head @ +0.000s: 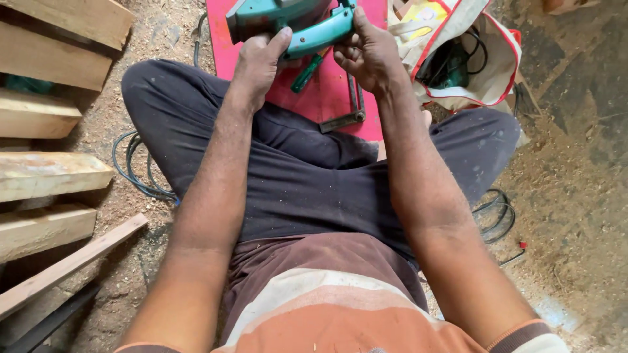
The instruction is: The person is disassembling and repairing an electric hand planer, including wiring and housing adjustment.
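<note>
The person sat cross-legged on a sawdust-covered floor (575, 196), and both arms reached forward over the dark trousers (307, 176). The left hand (258, 65) gripped a teal power tool (288, 23) from below, its thumb pressed up against the handle and the fingers curled round the body on the far side. The right hand (369, 55) closed on the tool's right end, fingers bent over the top edge and the palm facing inward. The tool was held up in the air between the two hands, above a red board (327, 91) that lay on the floor past the knees.

On that board, just under the tool, lay a green-handled screwdriver (306, 75) and a metal try square (350, 111). To the right of the board stood an open cloth bag (464, 59) with red trim, dark cables and another green tool inside it. Pale wooden planks (46, 131) were stacked along the left side, with a thin strip of wood (72, 265) lying slantwise near them. A blue-grey cable (134, 173) curled in loops on the floor beside the left knee.
</note>
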